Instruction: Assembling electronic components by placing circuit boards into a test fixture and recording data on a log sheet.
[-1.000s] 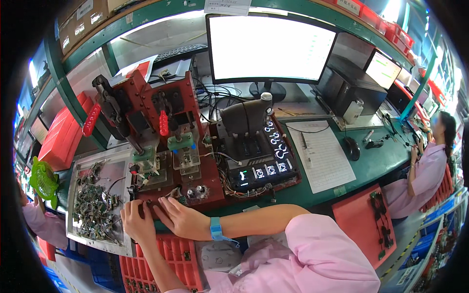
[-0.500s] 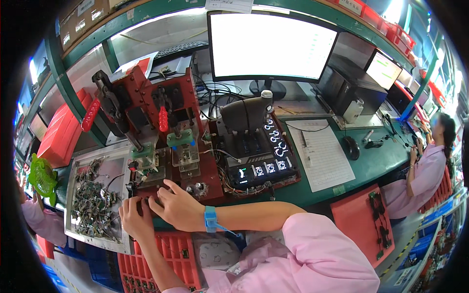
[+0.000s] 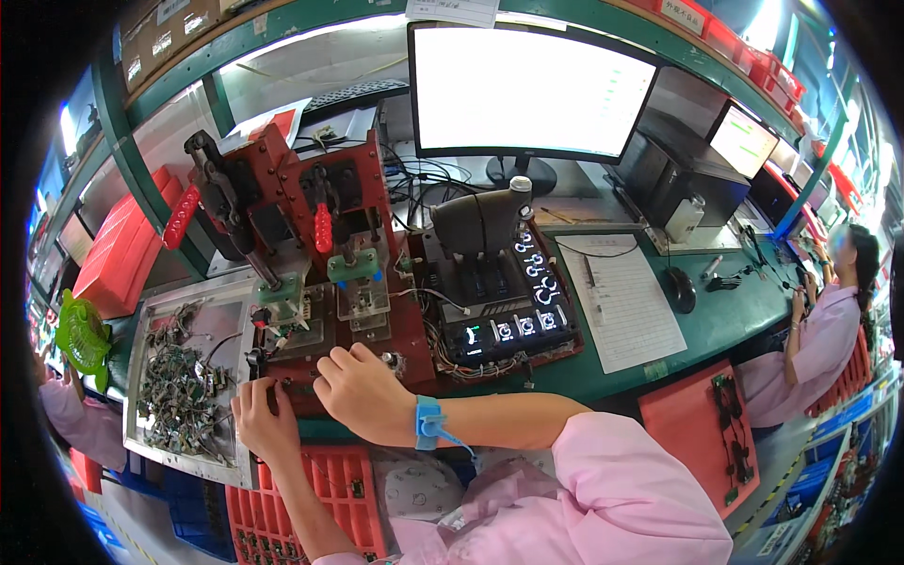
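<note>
My left hand [image 3: 266, 421] curls at the red fixture [image 3: 407, 330]; my right hand [image 3: 367, 395], at its three o'clock, bends loosely; I can't tell any grip. Metal tray [image 3: 221, 320], ten o'clock, likely for reach.

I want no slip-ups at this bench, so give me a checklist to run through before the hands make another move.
1. Left hand has a firm grip on a part: cannot tell; its fingers hide what lies between them.
2. Right hand is empty: cannot tell; its fingers are curled and the back of the hand faces the camera.
3. Both hands clear of the red clamp handles: ok; they are down at the front of the red fixture.
4. Blue wrist band worn: ok, on the right wrist.
5. Small boards laid out singly: not ok; they are heaped and tangled.
</note>
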Motion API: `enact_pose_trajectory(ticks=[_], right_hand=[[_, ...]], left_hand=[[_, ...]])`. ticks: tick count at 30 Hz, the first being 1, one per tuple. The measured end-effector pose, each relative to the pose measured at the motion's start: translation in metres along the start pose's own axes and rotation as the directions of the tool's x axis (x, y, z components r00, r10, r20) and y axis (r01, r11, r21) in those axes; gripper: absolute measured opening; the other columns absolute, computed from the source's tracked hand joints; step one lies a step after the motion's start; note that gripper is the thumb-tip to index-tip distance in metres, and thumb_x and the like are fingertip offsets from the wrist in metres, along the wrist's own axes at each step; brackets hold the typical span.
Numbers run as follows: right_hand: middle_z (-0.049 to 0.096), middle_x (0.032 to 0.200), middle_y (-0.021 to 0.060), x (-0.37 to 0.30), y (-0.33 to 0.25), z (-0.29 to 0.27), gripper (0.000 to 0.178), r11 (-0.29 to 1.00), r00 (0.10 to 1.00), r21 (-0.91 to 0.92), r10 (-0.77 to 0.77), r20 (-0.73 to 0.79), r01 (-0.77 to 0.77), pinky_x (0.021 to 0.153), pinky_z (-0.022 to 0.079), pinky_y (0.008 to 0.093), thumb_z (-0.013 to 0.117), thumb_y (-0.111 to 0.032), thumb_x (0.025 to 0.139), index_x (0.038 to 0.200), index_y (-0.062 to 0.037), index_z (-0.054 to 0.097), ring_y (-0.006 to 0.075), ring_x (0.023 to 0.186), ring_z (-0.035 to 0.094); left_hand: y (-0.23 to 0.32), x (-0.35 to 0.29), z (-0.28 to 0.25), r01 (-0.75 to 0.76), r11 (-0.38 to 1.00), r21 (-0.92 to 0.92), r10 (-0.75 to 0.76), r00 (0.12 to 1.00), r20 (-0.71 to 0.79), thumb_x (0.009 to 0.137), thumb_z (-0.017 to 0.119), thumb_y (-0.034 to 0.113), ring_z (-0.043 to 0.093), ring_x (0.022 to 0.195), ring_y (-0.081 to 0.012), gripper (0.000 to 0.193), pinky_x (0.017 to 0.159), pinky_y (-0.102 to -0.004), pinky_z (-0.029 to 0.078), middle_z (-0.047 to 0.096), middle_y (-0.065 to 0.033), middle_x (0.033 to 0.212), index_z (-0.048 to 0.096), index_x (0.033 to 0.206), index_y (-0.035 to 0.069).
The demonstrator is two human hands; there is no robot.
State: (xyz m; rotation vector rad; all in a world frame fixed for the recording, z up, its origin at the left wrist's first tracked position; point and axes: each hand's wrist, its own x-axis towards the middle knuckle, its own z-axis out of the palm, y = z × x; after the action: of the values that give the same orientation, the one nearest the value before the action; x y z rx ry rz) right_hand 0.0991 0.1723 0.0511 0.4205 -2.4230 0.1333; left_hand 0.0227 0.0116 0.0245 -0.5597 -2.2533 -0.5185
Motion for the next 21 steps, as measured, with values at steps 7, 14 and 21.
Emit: enact_pose_trajectory(ticks=[7,14,21], right_hand=[[0.054,0.081,0.0082,0.01,0.004,0.006,0.011,1.0,0.997,-0.021,-0.016,0.07,0.017,0.072,0.039,0.0326,0.06,-0.013,0.068,0.074,-0.0041,0.06,0.0225,0.083,0.05],[0.058,0.08,0.0088,0.008,0.012,0.002,0.011,0.994,0.978,0.06,0.081,0.191,-0.094,0.073,0.043,0.0335,0.061,-0.011,0.067,0.077,-0.005,0.062,0.0231,0.083,0.054],[0.057,0.081,0.0087,0.008,0.008,0.011,0.014,0.992,0.977,0.117,0.03,0.212,-0.056,0.066,0.049,0.0294,0.063,-0.011,0.066,0.077,-0.0015,0.063,0.0219,0.082,0.054]], left_hand=[[-0.001,-0.002,-0.001,0.058,0.998,-0.007,-0.058,0.996,0.074,0.083,0.06,0.015,0.055,0.085,-0.0298,0.009,0.073,-0.0399,0.045,0.059,-0.0074,0.087,0.06,0.087,0.008],[-0.005,-0.003,0.005,0.003,1.0,-0.016,-0.003,1.0,0.019,0.081,0.061,0.014,0.054,0.079,-0.0291,0.007,0.067,-0.0397,0.046,0.06,-0.0055,0.087,0.061,0.086,0.009],[-0.001,-0.005,0.002,0.067,0.998,-0.01,-0.067,0.996,0.06,0.084,0.06,0.014,0.056,0.087,-0.0296,0.008,0.074,-0.0402,0.046,0.06,-0.0067,0.089,0.061,0.087,0.007]])
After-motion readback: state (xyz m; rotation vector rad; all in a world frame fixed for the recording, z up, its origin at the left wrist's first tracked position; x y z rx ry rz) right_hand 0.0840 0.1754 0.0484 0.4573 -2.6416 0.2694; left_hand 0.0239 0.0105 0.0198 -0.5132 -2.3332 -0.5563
